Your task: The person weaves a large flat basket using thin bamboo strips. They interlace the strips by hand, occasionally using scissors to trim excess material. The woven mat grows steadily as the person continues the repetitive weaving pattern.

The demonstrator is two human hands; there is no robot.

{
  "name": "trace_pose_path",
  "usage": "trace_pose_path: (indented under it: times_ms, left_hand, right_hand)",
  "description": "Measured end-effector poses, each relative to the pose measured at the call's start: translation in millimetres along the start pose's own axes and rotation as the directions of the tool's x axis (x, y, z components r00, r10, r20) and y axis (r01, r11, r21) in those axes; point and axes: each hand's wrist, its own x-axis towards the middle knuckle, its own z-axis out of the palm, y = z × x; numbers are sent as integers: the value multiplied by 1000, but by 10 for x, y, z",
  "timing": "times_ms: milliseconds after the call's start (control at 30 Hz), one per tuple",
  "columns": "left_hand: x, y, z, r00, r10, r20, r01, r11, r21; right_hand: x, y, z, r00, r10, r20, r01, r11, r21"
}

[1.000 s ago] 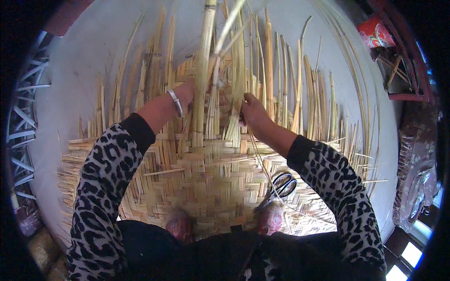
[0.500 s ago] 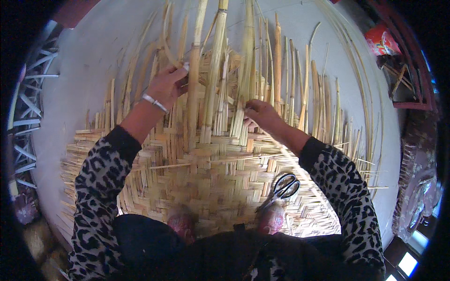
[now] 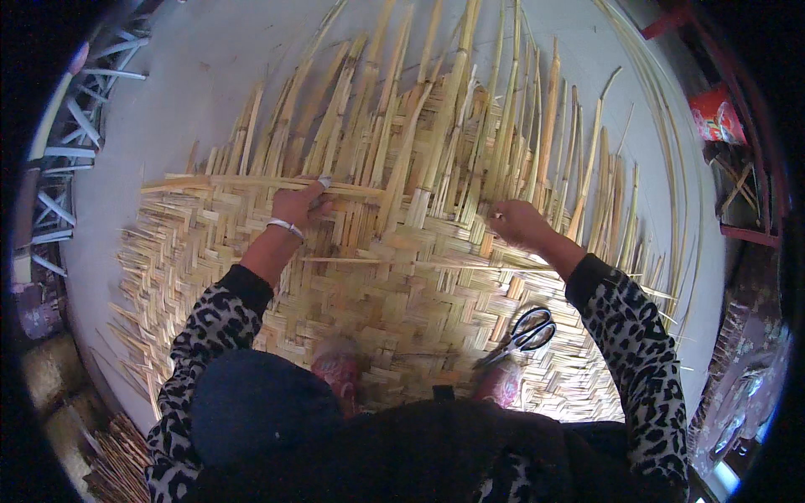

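Note:
A woven mat of split reed strips [image 3: 369, 298] lies under me, its unwoven strips [image 3: 444, 126] fanning out toward the far side. At the left of the weaving edge, my left hand [image 3: 298, 208] is closed on a reed strip [image 3: 239, 181] lying crosswise over the others. White wrapping covers one fingertip, and a pale bracelet circles the wrist. My right hand [image 3: 524, 225] is curled at the right of the weaving edge, its fingers pinched at the base of the upright strips. Exactly which strip it grips is partly hidden.
Black-handled scissors [image 3: 530, 329] lie on the mat beside my right shoe [image 3: 500, 384]. My left shoe [image 3: 337, 369] also rests on the mat. Long thin strips [image 3: 671, 142] curve across the grey floor at right. A metal rack [image 3: 71, 159] stands left, a red-framed piece of furniture [image 3: 749, 236] right.
My left hand has moved down and turned a raised strip to lie crosswise. My right hand has shifted right and slightly nearer. The view has also shifted.

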Motion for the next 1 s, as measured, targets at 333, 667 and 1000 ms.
trace_pose_path:
  times_ms: [333, 667, 1000]
  left_hand:
    - [208, 27, -192, 984, 90, -151, -111, 984, -136]
    - [649, 129, -832, 997, 47, -64, -61, 968, -242]
    - [723, 146, -953, 925, 368, 98, -250, 395, 884]
  right_hand:
    - [36, 6, 34, 996, 52, -76, -48, 997, 52]
    - [65, 95, 80, 971, 239, 26, -237, 933, 270]
    - [-82, -404, 11, 955, -93, -280, -18, 929, -371]
